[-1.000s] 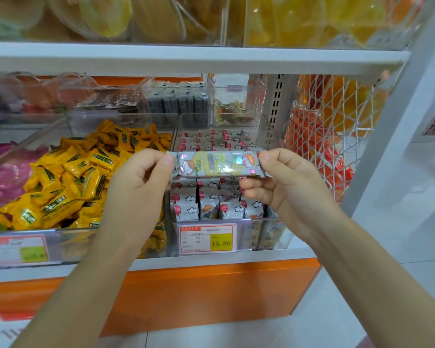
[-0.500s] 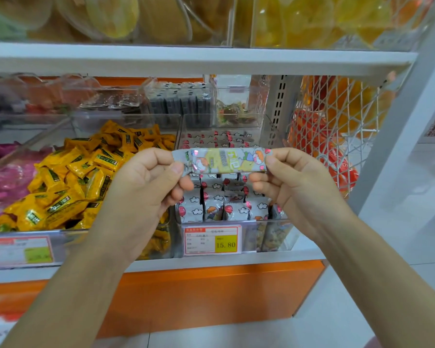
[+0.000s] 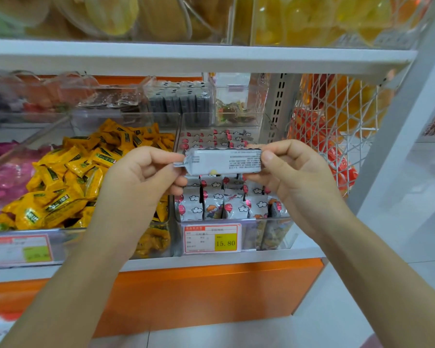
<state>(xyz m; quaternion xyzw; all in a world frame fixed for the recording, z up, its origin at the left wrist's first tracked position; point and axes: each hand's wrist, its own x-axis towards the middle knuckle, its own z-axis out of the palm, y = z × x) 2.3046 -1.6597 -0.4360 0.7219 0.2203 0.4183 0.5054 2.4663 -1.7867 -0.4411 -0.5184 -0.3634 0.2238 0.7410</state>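
One snack bar (image 3: 222,162), pinched by two hands: left hand (image 3: 138,182), right hand (image 3: 294,179). Two tags: left price tag (image 3: 19,249), right price tag (image 3: 212,238). One wire basket (image 3: 337,126). Yellow packets (image 3: 68,184) lie heaped (too many to count). Cloud-print packets (image 3: 212,207) show at least four in the near row.

I am viewing through one wide-angle head camera, looking forward and slightly down. It is sitting close to the white metal shelf (image 3: 199,56), with the left hand (image 3: 141,177), right hand (image 3: 294,177) and silver foil snack packet (image 3: 222,162) filling the near centre.
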